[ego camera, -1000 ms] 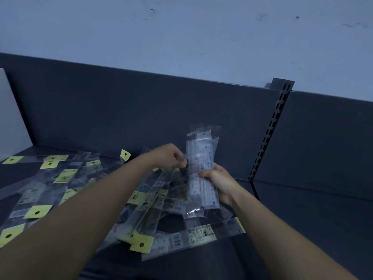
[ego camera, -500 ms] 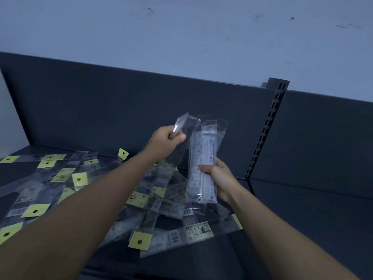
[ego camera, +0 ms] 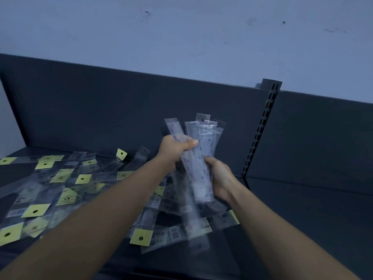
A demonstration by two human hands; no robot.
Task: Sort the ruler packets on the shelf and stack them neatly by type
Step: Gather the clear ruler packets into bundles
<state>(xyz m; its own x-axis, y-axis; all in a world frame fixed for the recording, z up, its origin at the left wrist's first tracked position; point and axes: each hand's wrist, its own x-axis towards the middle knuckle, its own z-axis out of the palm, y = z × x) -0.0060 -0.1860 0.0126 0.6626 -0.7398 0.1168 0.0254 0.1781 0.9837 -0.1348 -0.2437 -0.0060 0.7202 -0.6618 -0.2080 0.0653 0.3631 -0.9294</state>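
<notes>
Bundle direction: we hold a bundle of ruler packets (ego camera: 201, 158) nearly upright. The hang-hole ends are at the top and the bottom ends point down toward the shelf (ego camera: 302, 219).
Long axis: it runs top to bottom in the head view and leans slightly left at the top. The tops fan apart, with the leftmost packet tilting furthest left.
Pile direction: the loose pile (ego camera: 66, 188) lies flat, its packets crossing at many angles with no shared heading.
Change from half a second ago: we were then lifting one packet in the left hand, apart from the right hand's bundle. Now that packet lies against the bundle and both hands are on it.
Bundle look: clear plastic sleeves, long and narrow, with pale printed rulers inside and a punched hole in the top flap. The lower ends are blurred.
Pile look: clear sleeves too, many with yellow-green square tags with a dark hole, and some with barcode labels.
Left hand (ego camera: 175, 150): its fingers are curled round the upper part of the bundle from the left, with the thumb across the front.
Right hand (ego camera: 220, 178): it grips the lower half from the right, the thumb on the front edge and the fingers wrapped behind.
Bundle place: in the air above the right end of the pile, in front of the dark back panel (ego camera: 121, 102) and left of the slotted post (ego camera: 260, 130).
Pile place: spread over the left and middle of the shelf.
Behind: a pale wall (ego camera: 181, 33) rises above the panel.
</notes>
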